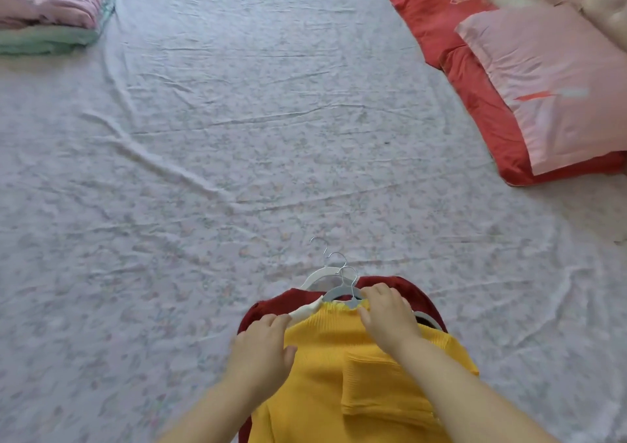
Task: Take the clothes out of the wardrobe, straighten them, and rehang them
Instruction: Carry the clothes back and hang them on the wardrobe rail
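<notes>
Two pillows (549,82) on wrinkled floral sheet (237,137); L hand (263,347) flat, R hand (386,317) pinch on yellow sweater (339,357)

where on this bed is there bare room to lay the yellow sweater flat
The widest bare sheet is the middle of the bed, between the folded blankets far left and the pillows far right. More lies left of the left hand. Crowded near you: yellow sweater, red garment and hangers stacked, right hand on top.

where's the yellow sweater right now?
Head view, bottom centre: the yellow sweater lies on the bed sheet, atop a dark red garment, with the left hand on its shoulder and the right hand pinching its collar.
</notes>
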A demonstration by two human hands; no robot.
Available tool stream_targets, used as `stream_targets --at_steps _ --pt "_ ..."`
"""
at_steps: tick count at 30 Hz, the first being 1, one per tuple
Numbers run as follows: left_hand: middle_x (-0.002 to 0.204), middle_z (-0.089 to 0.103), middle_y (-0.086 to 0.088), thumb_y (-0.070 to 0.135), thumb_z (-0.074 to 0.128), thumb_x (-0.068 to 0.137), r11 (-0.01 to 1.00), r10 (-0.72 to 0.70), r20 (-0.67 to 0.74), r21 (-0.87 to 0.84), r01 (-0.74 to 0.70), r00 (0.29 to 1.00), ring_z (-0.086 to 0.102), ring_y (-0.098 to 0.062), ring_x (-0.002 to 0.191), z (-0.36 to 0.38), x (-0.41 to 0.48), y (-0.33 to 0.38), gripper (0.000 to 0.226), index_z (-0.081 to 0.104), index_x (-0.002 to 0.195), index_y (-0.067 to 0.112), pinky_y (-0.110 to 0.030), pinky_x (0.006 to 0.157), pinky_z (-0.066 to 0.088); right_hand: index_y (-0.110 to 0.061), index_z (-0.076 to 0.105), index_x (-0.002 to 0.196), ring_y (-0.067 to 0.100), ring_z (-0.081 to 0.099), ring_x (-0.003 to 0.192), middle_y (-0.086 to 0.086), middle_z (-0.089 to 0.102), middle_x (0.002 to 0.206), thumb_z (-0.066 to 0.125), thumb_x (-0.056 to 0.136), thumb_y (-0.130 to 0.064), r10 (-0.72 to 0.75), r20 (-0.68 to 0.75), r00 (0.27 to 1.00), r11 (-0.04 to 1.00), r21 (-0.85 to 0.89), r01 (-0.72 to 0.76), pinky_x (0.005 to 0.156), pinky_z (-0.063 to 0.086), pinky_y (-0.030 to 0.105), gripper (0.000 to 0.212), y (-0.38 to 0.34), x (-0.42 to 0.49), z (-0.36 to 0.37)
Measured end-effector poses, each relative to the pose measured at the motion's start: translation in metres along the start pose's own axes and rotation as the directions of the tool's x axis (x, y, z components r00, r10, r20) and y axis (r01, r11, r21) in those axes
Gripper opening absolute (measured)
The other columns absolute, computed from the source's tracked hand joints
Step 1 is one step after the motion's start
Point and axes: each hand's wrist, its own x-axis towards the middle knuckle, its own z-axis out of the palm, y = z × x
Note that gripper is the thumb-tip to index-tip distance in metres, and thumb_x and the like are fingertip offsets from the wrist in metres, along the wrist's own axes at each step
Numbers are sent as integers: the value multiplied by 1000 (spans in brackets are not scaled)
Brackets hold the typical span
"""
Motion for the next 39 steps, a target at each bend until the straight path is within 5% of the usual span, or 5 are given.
stream_targets --at_steps 6,20,31,36,39 --pt "131 44 15 42 43 92 999 -46 -39 -15 46 998 41 -7 119 53 33 -5 46 33 136 34 -23 92 33 -18 55 117 21 46 109 0 51 119 36 97 -36 18 78 997 977 -211 -1 91 36 32 33 20 60 58" --pt "136 38 16 40 44 92 995 -68 -139 -78 58 988 36 -5 126 63 29 -3 49 30 139 34 -23 98 32 -22 58 106 13 57 89 -8 64 94 65 83 -33 -101 -193 976 994 31 109 89 38 29 26 22 29 41" --pt "139 27 25 48 34 95 986 14 -247 -155 -53 969 17 3 131 -11 -60 28 54 10 143 44 -26 112 0 -18 64 97 13 63 67 -5 66 80 84 63 -20 -325 -629 706 911 -9 411 52 48 18 39 -33 -83 -83" --pt "118 43 22 38 42 95 967 -52 -472 -244 -74 880 40 -6 116 -69 -130 26 42 33 136 40 -29 104 25 -27 61 98 10 63 66 -8 67 79 55 81 -39 -483 -697 530 825 -159 543 49 43 13 23 -94 -123 -153" --pt "98 65 5 28 54 85 974 -91 -709 -211 -87 699 57 -14 92 -100 -174 19 32 64 115 19 -35 82 46 -24 71 92 11 63 61 -6 67 76 53 81 -40 -559 -703 440 745 -193 639 42 45 16 27 -135 -143 -186"
